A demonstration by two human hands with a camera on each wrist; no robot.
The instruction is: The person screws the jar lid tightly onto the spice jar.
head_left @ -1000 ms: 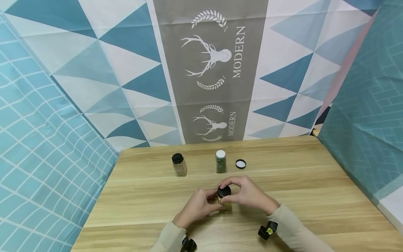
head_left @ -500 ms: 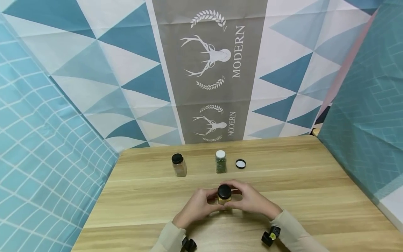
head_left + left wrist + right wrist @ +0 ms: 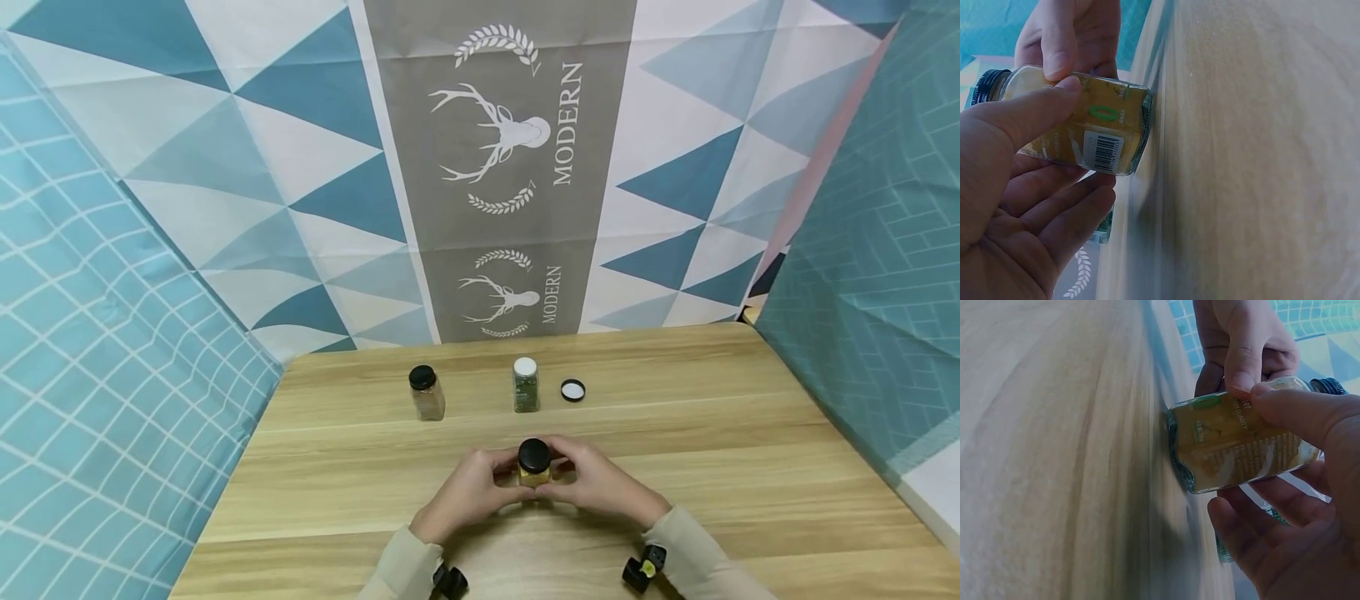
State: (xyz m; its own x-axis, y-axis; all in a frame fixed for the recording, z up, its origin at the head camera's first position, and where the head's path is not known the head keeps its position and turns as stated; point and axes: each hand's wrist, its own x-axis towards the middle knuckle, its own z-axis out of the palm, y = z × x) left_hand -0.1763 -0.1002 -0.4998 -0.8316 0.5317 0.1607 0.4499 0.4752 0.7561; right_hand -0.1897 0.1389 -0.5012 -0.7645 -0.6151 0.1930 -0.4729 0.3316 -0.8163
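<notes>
Both hands hold a glass spice jar (image 3: 534, 478) of yellow powder, capped with a black lid (image 3: 534, 456), at the middle front of the table. My left hand (image 3: 480, 487) grips its left side, thumb in front and fingers behind. From the right, my right hand (image 3: 598, 485) grips the jar's body the same way, and the two thumbs meet in front. In the left wrist view a barcode label (image 3: 1104, 151) shows on the glass jar. The jar stands upright; whether its base touches the table I cannot tell.
Behind the hands stand a white-capped jar of green flakes (image 3: 527, 388) and, to the left, a black-capped jar of pale brown contents (image 3: 428, 395). A loose black-rimmed lid (image 3: 573, 390) lies right of the green one. Patterned cloth (image 3: 510, 167) hangs beyond the wooden table (image 3: 337, 483).
My right hand has come down from the black lid to the spice jar's body and now grips its right side. My left hand has kept its grip, and the other jars have not moved.
</notes>
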